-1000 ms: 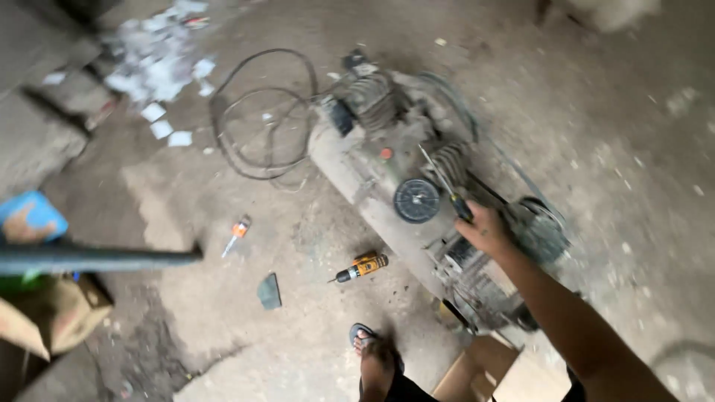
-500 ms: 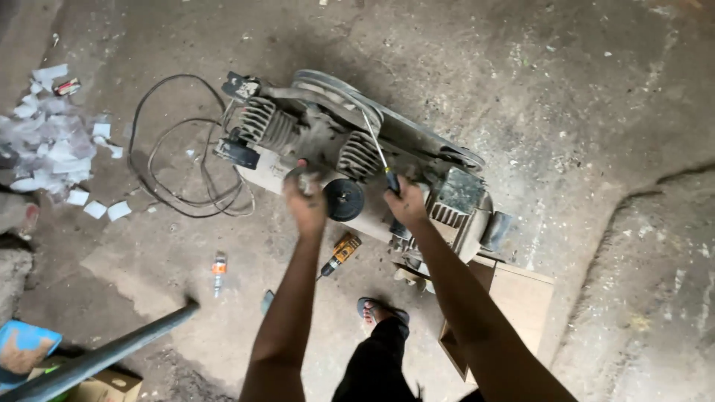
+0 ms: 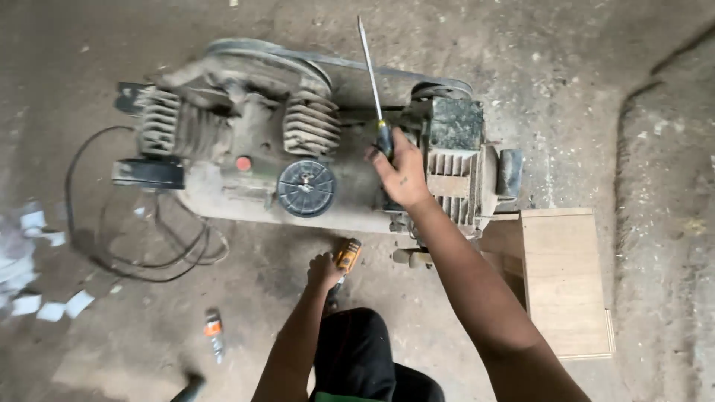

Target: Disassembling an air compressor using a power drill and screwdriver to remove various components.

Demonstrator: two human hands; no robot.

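A dusty air compressor [image 3: 246, 160] with finned cylinders, a round black filter cover [image 3: 306, 187] and a belt-driven motor [image 3: 456, 160] lies on the concrete floor. My right hand [image 3: 401, 173] is over the motor end, gripping a long screwdriver [image 3: 372, 82] whose thin shaft points away from me across the belt. My left hand [image 3: 325, 269] is low near the floor in front of the tank, closed on a short orange-handled tool [image 3: 345, 257]. My knee in dark trousers [image 3: 357, 350] is below.
A black power cable [image 3: 134, 253] loops on the floor left of the compressor. A wooden board [image 3: 564, 279] lies at the right. A small orange-and-black tool [image 3: 214, 330] and scattered white paper scraps [image 3: 45, 305] lie at the lower left.
My left hand has dropped from the top of the compressor to the orange-handled tool on the floor. My right hand has lifted the screwdriver upright. The view has moved closer.
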